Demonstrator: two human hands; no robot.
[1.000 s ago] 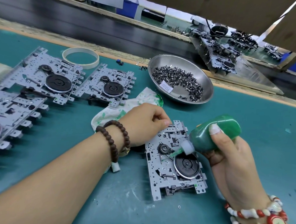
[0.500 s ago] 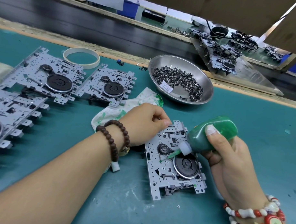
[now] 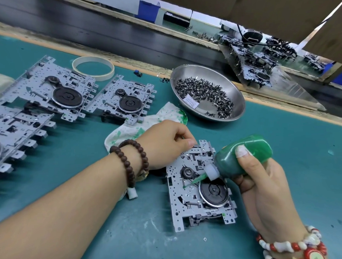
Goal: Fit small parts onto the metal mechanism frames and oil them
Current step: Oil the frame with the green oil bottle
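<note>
A teal bench [image 3: 283,144] carries metal frames [image 3: 115,101], a steel bowl [image 3: 236,94] and a stained rag [image 3: 131,130].

Your bench top is a teal mat [image 3: 283,137], scuffed white in places, edged by a worn wooden strip [image 3: 125,63]. Past it runs a dark conveyor belt [image 3: 104,32] — beyond that, a second green bench [image 3: 203,29] with blue bins [image 3: 149,11]. Brown cardboard [image 3: 259,6] hangs overhead — even light throughout.

No legible text; bowl's slip [image 3: 191,103] unreadable
</note>
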